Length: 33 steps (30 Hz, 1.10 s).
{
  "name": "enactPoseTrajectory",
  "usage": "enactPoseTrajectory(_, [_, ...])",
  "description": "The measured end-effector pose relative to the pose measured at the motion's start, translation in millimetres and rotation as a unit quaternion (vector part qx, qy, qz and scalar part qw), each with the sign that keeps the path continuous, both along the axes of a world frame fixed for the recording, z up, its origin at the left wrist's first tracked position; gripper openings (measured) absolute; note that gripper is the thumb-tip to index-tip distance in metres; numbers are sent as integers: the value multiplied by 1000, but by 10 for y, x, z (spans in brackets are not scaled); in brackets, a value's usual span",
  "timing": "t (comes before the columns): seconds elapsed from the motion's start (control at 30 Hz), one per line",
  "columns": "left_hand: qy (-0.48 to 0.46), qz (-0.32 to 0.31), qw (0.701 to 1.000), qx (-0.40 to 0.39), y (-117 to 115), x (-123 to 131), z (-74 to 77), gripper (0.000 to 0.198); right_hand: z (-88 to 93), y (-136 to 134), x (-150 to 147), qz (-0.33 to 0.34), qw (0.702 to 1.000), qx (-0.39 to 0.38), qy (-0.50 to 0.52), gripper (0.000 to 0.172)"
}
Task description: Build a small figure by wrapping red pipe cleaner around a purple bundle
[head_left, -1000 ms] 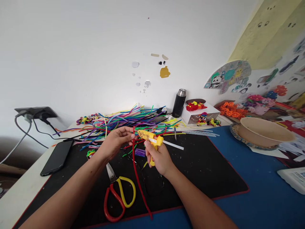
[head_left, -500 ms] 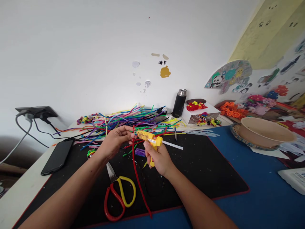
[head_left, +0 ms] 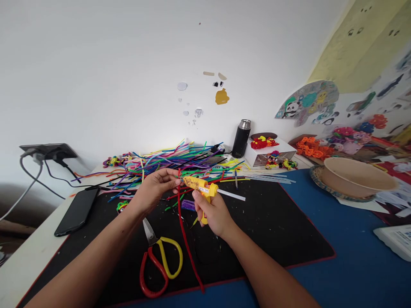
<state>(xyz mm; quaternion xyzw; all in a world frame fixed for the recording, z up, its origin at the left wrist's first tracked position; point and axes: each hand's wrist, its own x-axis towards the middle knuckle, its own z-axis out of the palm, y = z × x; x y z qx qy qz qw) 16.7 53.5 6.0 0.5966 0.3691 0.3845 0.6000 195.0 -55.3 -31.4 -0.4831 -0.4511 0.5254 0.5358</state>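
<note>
My left hand (head_left: 159, 187) pinches the upper end of a red pipe cleaner (head_left: 186, 239), which hangs down across the black mat (head_left: 257, 235) to its front edge. In my right hand (head_left: 215, 213) is a yellow hot glue gun (head_left: 195, 183), gripped by its handle. Its nozzle points left, right beside the pinched fingertips; whether it touches the red stem I cannot tell. A clear glue stick (head_left: 231, 195) juts from its rear. Below my left hand lie scissors (head_left: 160, 252) with one red and one yellow handle. A purple bundle (head_left: 188, 205) rests behind the glue gun.
Colourful pipe cleaners (head_left: 173, 158) are heaped along the wall. A phone (head_left: 77, 211) lies at left, near a power outlet (head_left: 48, 150) with cables. Behind the mat stand a black flask (head_left: 241, 139) and a white box (head_left: 271, 152). A beige bowl (head_left: 359, 177) is at right.
Both hands, the glue gun and the red pipe cleaner stay almost as they were. The whole view has shifted very slightly.
</note>
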Motion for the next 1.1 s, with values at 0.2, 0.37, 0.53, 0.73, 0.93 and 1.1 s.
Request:
enactPoseTrajectory(0.2, [2, 3, 1000, 4, -2, -10, 4, 50, -28, 4, 4, 4, 1000, 1, 4, 67])
enactPoseTrajectory(0.37, [7, -4, 1000, 9, -8, -10, 14, 49, -6, 0, -4, 4, 1000, 3, 0, 67])
enactPoseTrajectory(0.53, [17, -14, 1000, 4, 3, 0, 1, 53, -6, -5, -8, 11, 1000, 4, 2, 67])
enactPoseTrajectory(0.73, [-7, 8, 999, -39, 108, -33, -81, 61, -49, 16, -7, 9, 1000, 19, 19, 68])
enactPoseTrajectory(0.93, [-83, 5, 994, -68, 150, -90, -77, 54, -94, 70, 39, -70, 996, 49, 21, 69])
enactPoseTrajectory(1.1, [-98, -9, 991, -85, 63, -49, -14, 50, -150, 13, 252, -147, 989, 20, -24, 71])
